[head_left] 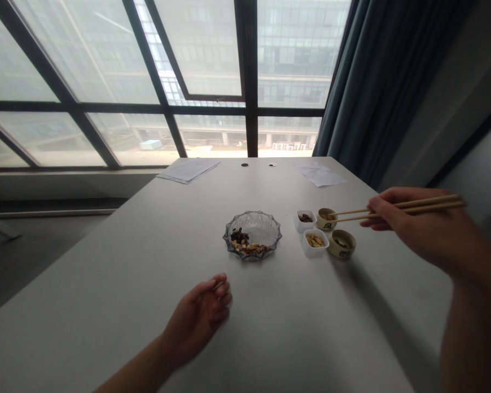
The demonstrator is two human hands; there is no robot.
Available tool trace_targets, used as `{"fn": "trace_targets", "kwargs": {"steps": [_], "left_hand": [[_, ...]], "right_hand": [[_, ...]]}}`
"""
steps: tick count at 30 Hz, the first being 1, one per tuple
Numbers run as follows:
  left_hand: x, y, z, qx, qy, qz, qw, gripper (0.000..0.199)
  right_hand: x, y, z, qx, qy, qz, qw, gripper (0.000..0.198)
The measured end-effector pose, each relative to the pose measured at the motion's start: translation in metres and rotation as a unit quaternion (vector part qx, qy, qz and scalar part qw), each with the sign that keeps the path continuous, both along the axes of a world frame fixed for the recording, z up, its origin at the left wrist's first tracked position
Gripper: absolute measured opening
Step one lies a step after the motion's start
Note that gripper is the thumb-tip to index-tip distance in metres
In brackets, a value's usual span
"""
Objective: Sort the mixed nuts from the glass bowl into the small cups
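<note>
My right hand (419,224) grips a pair of wooden chopsticks (417,206). Their tips reach into the rear small pale-green cup (325,222), which carries a dark character and holds some light pieces. In front of it is a matching cup (342,250) with a few dark bits inside. Two small white plastic containers stand beside the cups: one (304,227) with dark brown pieces, the other (316,251) with yellowish pieces. My left hand (202,314) rests near the table, loosely curled and holding nothing visible. Beyond it, a clear glass bowl (275,237) contains dark and tan dried pieces.
Everything stands on a white table (126,284). Paper sheets lie at its far left (188,170), with another crumpled sheet (319,173) at the far right. Two round cable holes sit near the back edge. Behind are a large window and a dark blue curtain (364,87).
</note>
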State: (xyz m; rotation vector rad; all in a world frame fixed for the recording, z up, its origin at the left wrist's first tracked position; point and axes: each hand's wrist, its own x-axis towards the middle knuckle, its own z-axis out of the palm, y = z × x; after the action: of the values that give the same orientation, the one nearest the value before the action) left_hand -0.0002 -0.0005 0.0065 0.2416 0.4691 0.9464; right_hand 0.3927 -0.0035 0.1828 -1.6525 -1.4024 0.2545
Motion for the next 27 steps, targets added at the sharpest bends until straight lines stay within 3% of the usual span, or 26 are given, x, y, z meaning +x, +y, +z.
{"fn": "trace_targets", "kwargs": {"steps": [2, 4, 8, 13, 17, 27], "left_hand": [[0.000, 0.000, 0.000, 0.002, 0.000, -0.001, 1.000, 0.016], [-0.001, 0.000, -0.001, 0.003, 0.003, -0.003, 1.000, 0.016], [-0.001, 0.001, -0.003, 0.005, 0.002, -0.001, 1.000, 0.016], [0.000, 0.001, -0.004, 0.004, 0.003, -0.005, 1.000, 0.016], [0.001, 0.002, -0.004, 0.002, -0.001, -0.006, 1.000, 0.016], [0.000, 0.001, -0.006, 0.002, -0.012, -0.007, 1.000, 0.014]], "right_hand": [[-0.020, 0.009, -0.006, 0.064, 0.068, -0.012, 0.996, 0.030], [-0.042, 0.021, -0.018, 0.099, 0.123, 0.028, 0.987, 0.039], [-0.083, 0.044, -0.058, 0.053, 0.169, 0.170, 0.969, 0.045], [-0.112, 0.056, -0.107, -0.005, 0.141, 0.263, 0.954, 0.037], [-0.120, 0.058, -0.124, -0.013, 0.167, 0.270, 0.948, 0.035], [-0.122, 0.066, -0.146, -0.024, 0.240, 0.258, 0.936, 0.040]]}}
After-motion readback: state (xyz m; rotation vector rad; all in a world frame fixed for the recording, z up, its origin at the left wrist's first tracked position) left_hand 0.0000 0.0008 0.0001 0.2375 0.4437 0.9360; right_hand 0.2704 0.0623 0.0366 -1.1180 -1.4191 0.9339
